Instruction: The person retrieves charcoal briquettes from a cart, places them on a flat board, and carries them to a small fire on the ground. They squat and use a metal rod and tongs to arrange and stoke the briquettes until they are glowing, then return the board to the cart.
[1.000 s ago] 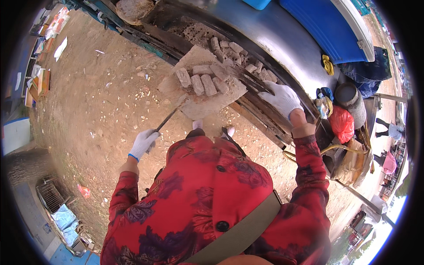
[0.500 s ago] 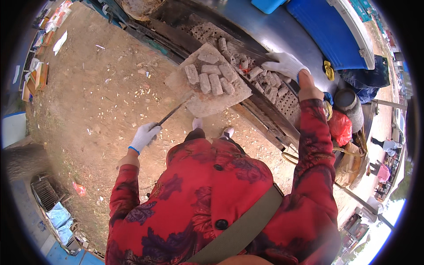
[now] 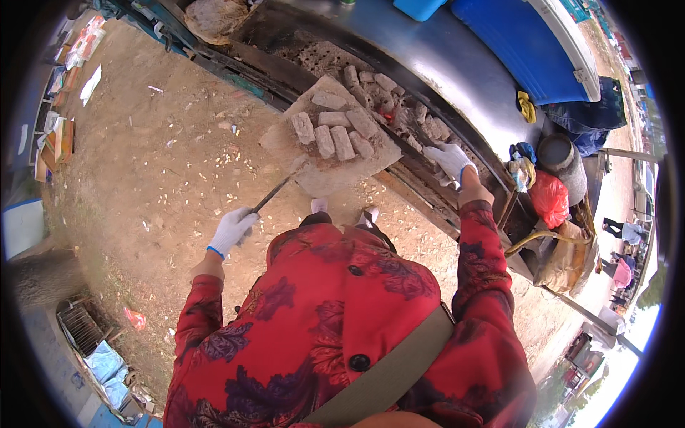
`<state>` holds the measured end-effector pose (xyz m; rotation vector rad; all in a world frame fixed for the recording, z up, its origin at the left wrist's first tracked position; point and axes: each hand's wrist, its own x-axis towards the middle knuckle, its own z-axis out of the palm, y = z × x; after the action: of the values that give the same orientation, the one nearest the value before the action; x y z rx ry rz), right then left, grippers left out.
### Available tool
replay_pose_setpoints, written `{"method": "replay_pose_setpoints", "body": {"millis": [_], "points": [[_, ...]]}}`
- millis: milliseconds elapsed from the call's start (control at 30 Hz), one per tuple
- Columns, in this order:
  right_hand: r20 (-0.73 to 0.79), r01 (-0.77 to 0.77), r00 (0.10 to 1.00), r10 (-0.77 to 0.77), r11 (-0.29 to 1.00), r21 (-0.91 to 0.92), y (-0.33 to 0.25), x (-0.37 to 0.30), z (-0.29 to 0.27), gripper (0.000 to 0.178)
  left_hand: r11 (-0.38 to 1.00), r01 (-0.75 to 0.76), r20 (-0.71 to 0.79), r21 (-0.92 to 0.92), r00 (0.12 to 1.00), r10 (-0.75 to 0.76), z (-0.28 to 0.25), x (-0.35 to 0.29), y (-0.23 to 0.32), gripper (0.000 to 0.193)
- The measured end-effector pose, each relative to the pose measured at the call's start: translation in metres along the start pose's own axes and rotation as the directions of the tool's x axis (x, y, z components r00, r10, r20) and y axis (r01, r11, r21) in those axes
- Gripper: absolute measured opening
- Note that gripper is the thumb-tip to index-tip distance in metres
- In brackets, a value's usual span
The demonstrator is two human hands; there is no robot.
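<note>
My left hand [image 3: 232,230], in a white knit glove with a blue cuff, is closed around the dark handle of a flat shovel [image 3: 268,197]. On the shovel's broad, ash-dusted blade [image 3: 357,168] lie several grey briquettes [image 3: 324,140]. The blade sits against the near side of a long metal grill trough [image 3: 421,194]. Over the trough's right part is my right hand [image 3: 452,162], gloved alike, its fingers curled. A thin dark shape runs left from its fingertips, but I cannot tell what it is. Ashy briquettes [image 3: 434,128] lie in the trough, with a small red glow among them.
Beyond the trough runs a metal counter [image 3: 428,50] with a blue cooler box [image 3: 521,50] and a yellow cloth [image 3: 526,107]. To the right are a red plastic bag [image 3: 549,200] and a grey metal canister [image 3: 564,160]. Dirt ground [image 3: 157,157] lies to my left.
My right hand has drawn back toward me, from the trough's far side to its near side. Some briquettes in the trough sit differently. My left hand and the loaded shovel have hardly moved.
</note>
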<state>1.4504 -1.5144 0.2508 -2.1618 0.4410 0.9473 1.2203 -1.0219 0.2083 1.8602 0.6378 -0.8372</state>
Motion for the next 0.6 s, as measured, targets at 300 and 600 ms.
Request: {"method": "replay_pose_setpoints", "body": {"millis": [300, 600], "points": [[0.091, 0.471, 0.864, -0.495, 0.732, -0.493, -0.084, -0.053, 0.008, 0.043, 1.000, 0.009, 0.023, -0.028, 1.000, -0.008, -0.006, -0.001, 0.006, 0.033], [-0.022, 0.353, 0.904, -0.426, 0.777, -0.521, -0.047, -0.068, 0.001, 0.054, 0.995, 0.097, 0.028, -0.008, 0.995, -0.097, 0.002, 0.004, 0.016, 0.038]]}}
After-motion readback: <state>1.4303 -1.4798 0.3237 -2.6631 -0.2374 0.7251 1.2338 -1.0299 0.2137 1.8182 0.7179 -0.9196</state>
